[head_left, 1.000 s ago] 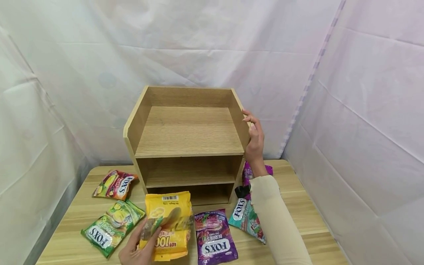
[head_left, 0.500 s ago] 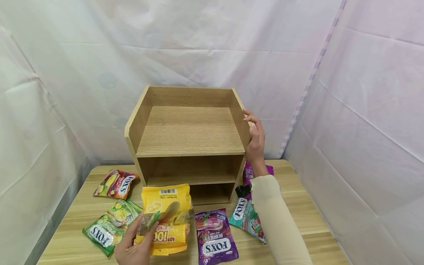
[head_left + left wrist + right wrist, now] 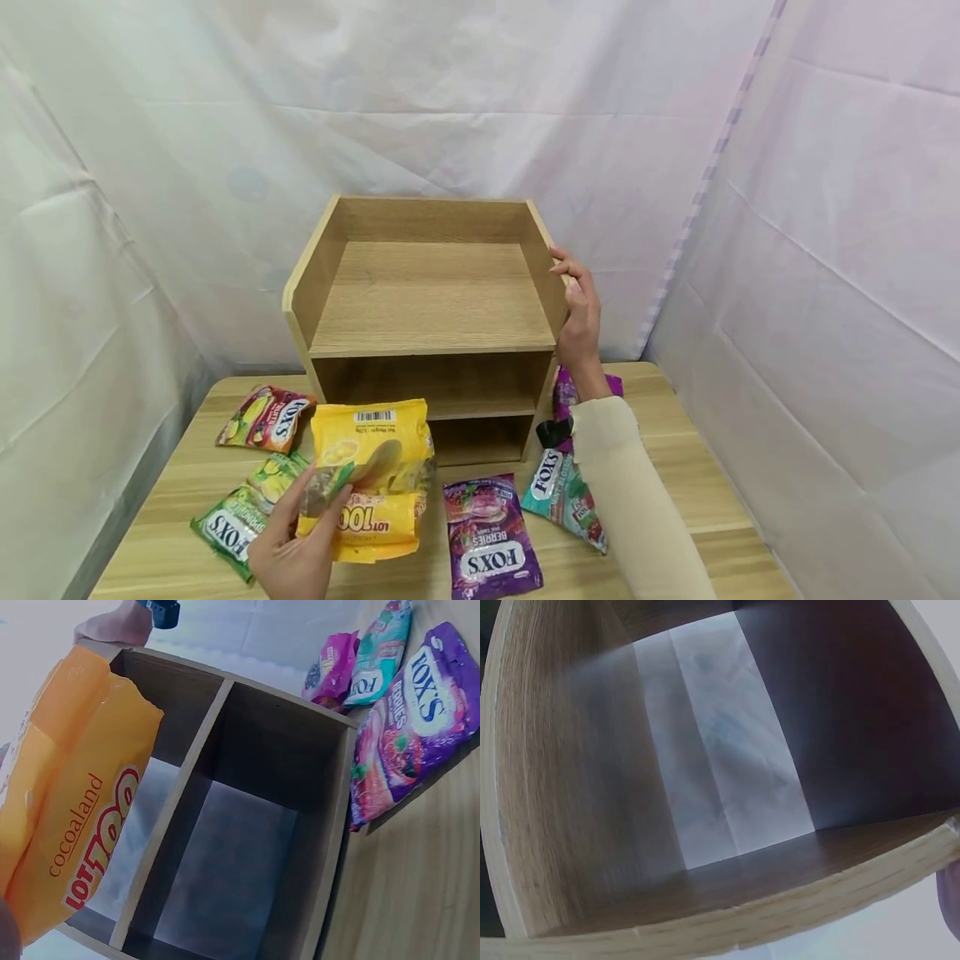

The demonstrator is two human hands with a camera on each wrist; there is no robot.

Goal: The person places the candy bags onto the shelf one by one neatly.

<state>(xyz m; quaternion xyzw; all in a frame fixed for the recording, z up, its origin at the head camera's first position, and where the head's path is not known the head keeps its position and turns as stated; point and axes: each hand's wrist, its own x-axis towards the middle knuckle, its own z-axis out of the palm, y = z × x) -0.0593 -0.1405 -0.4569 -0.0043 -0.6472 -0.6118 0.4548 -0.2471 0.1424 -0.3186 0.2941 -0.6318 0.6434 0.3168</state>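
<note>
My left hand [image 3: 296, 533] grips a yellow LOT 100 candy bag [image 3: 386, 483], thumb on its near face, in front of the wooden shelf unit [image 3: 431, 321]. In the left wrist view the candy bag [image 3: 82, 795] covers part of the shelf's compartments. My right hand [image 3: 581, 325] holds the edge of the shelf's right side panel, fingertips bent over it. A fingertip [image 3: 949, 896] shows beyond the wooden rim in the right wrist view. The top tray and two lower compartments of the shelf show no contents.
A red Fox's bag [image 3: 266, 418] and a green one [image 3: 236, 517] lie left of the shelf. In front is a purple Berries bag [image 3: 491, 537]. A teal bag [image 3: 566, 500] and another purple bag [image 3: 562, 387] lie right, partly behind my right arm.
My left hand has lifted the yellow candy bag and carried it slightly left, so it covers more of the lower compartments. The right hand stays on the side panel.
</note>
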